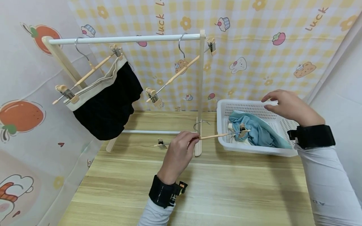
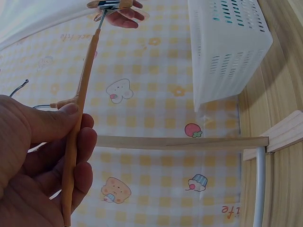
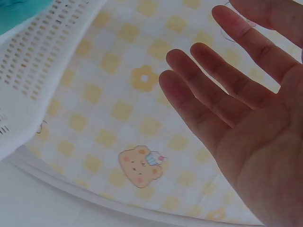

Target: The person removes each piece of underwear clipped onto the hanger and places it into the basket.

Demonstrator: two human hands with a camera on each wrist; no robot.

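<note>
Head view: the left hand [image 1: 179, 151] pinches a hanger [image 1: 213, 137] near its middle, above the table [image 1: 240, 188], between thumb and fingers; the right hand [image 1: 294, 107], fingers slightly spread, hangs near the white basket [image 1: 257, 150] with blue cloth [image 1: 255, 130] inside

Reads "luck" twice on the yellow-checked cloth [image 1: 251, 86] — with "ife" there too — and shows small, unclear letters on the right sleeve [image 1: 329, 185].

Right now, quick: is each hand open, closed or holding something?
Left hand: holding a wooden clip hanger.
Right hand: open, holding nothing, near the white basket.
</note>
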